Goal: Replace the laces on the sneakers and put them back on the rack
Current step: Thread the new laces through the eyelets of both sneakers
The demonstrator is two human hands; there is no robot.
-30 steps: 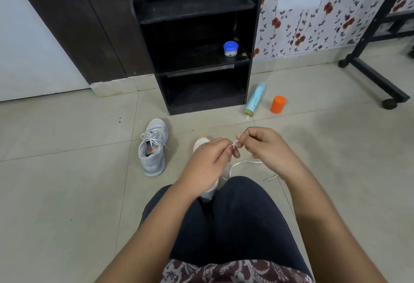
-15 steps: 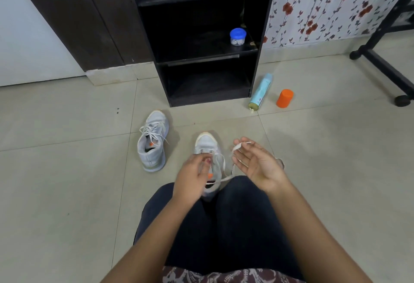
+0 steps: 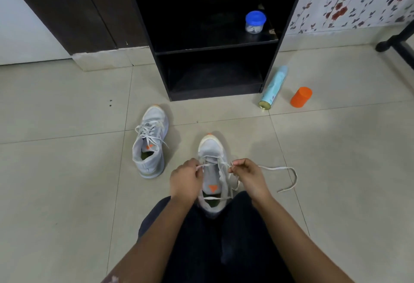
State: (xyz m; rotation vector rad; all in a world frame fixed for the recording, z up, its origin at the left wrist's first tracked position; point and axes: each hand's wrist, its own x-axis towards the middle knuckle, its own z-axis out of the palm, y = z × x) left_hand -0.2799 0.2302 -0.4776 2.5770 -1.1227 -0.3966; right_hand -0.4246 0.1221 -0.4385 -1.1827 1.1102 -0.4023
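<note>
Laced sneaker (image 3: 149, 146) lies on floor left of left hand (image 3: 186, 182), apart from it, lace tied. Left hand closed, fingers (image 3: 194, 166) pinching lace (image 3: 277, 168) at near sneaker (image 3: 212, 170), which sits between both hands. Right hand (image 3: 248, 175) closed, pinching same lace; loose end trails right across tile. Beyond fingers, black rack (image 3: 215, 43): middle shelf holds blue-lidded jar (image 3: 255, 22), contents unclear. Far right of fingers: spray can (image 3: 272, 89) lying down, orange cap (image 3: 301, 96).

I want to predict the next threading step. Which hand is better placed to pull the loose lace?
Probably the right hand: it pinches the lace whose long free end trails on its side.
</note>
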